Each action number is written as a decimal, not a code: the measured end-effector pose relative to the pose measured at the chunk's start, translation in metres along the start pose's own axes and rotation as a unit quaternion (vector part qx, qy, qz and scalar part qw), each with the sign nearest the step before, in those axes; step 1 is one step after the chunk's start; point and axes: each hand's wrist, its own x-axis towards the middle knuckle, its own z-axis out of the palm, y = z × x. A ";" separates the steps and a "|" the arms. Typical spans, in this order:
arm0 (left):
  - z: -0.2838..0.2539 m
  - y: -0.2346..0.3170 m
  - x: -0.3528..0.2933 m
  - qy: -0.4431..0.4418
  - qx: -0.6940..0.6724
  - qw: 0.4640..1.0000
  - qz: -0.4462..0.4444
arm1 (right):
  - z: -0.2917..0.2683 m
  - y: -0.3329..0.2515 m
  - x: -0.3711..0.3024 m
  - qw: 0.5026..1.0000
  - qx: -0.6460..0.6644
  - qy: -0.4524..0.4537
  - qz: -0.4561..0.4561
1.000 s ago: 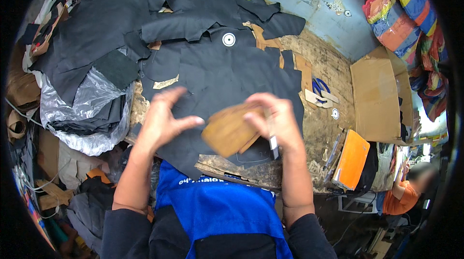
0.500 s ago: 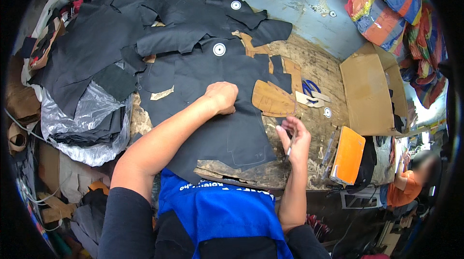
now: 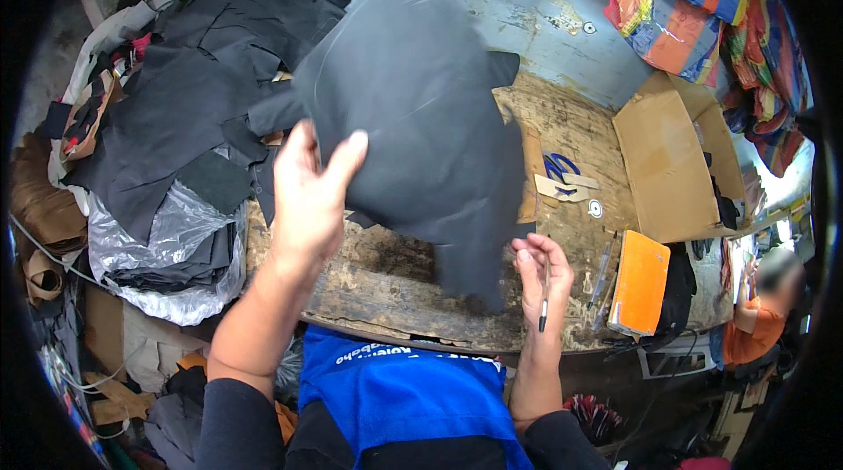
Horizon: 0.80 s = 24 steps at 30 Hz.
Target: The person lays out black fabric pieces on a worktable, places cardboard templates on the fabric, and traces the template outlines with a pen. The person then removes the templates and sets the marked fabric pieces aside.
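A large black leather-like sheet (image 3: 413, 128), blurred by motion and marked with thin pale lines, is raised over the table. My left hand (image 3: 307, 193) grips it at its left edge, with the thumb across the front and some fingers hidden. Beside the sheet's lower right edge, my right hand (image 3: 546, 277) is closed around a slim pen (image 3: 544, 299) that points downward. Blue-handled scissors (image 3: 562, 165) and pale cut pattern pieces (image 3: 562, 189) lie to the right of the sheet. A brown pattern piece (image 3: 530, 173) shows partly behind it.
More black sheets (image 3: 202, 75) are heaped at the left, above a clear plastic bag (image 3: 167, 268) of black pieces. An orange notebook (image 3: 638, 281) and an open cardboard box (image 3: 663, 163) stand on the right of the worn wooden table (image 3: 378, 294). Another person (image 3: 755, 330) is at the far right.
The black sheet has come up off the table, baring the wood near me. My left hand has moved left and now holds its edge; the right hand keeps the pen.
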 end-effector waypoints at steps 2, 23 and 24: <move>-0.007 -0.016 -0.033 0.029 -0.001 1.000 -0.003 | 0.006 0.013 0.007 0.999 0.032 -0.009 0.000; -0.094 0.016 -0.023 -0.166 0.416 0.891 0.080 | 0.003 -0.009 0.051 0.981 -0.030 0.013 -0.191; -0.092 0.024 -0.028 -0.144 0.381 0.909 0.089 | 0.004 -0.020 0.048 0.973 -0.034 0.034 -0.226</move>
